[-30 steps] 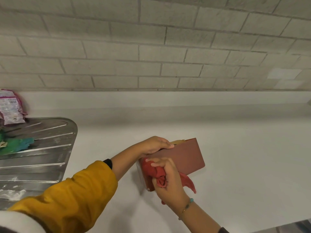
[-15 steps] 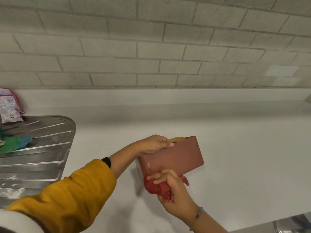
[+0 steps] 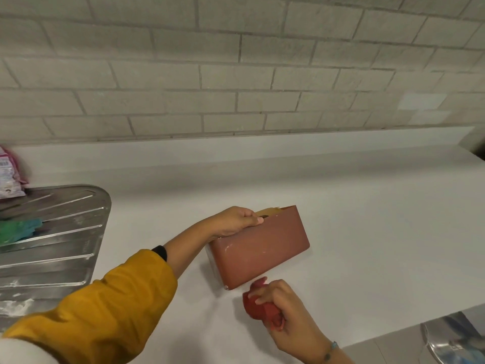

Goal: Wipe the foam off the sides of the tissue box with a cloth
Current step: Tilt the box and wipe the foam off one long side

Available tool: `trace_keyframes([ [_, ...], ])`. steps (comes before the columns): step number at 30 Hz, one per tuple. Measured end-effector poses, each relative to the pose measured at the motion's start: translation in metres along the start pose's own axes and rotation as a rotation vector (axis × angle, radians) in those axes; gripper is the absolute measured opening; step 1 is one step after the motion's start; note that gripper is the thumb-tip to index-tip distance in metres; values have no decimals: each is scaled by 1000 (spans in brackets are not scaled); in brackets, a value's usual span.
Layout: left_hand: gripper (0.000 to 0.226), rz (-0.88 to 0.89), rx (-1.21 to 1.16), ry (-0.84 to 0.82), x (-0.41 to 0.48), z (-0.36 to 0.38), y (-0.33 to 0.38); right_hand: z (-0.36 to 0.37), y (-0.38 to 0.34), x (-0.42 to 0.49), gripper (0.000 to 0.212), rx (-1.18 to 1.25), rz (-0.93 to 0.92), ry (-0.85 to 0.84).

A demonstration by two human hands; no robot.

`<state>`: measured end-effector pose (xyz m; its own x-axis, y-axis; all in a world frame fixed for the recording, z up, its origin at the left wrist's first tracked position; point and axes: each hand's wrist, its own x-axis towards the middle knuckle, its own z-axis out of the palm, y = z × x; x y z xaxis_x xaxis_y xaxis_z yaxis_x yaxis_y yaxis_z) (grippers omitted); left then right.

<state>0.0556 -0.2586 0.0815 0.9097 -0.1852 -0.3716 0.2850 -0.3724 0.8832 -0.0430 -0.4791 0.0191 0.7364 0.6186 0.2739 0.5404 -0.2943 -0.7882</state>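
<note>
A reddish-brown tissue box (image 3: 265, 248) stands on its long edge on the white counter, tilted toward me. Thin white streaks of foam show on its near side close to the top left. My left hand (image 3: 236, 222) grips the box's top edge from the left. My right hand (image 3: 283, 313) is closed around a bunched red cloth (image 3: 258, 306), just below and in front of the box's lower corner. The cloth is off the box, a small gap apart.
A steel sink drainboard (image 3: 60, 237) lies at the left with a green cloth (image 3: 18, 229) on it and a pink packet (image 3: 9, 174) behind. A brick wall (image 3: 236, 74) backs the white counter (image 3: 367, 232). The counter's front edge runs at lower right above a metal object (image 3: 451, 340).
My right hand wiped down the near side of the box with the red cloth and has come off below its lower edge. My left hand kept its grip on top.
</note>
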Motion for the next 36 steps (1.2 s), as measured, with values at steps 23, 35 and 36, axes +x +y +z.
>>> trace_keyframes([
  [23,22,-12,21,5,-4,-1,4,30,-66,63,20,-127,184,7],
  [35,37,-23,68,-11,-5,0,2,2,-33,10,24,-328,242,-54],
  [36,35,-22,61,-10,-5,0,2,-9,-25,7,27,-259,354,27],
])
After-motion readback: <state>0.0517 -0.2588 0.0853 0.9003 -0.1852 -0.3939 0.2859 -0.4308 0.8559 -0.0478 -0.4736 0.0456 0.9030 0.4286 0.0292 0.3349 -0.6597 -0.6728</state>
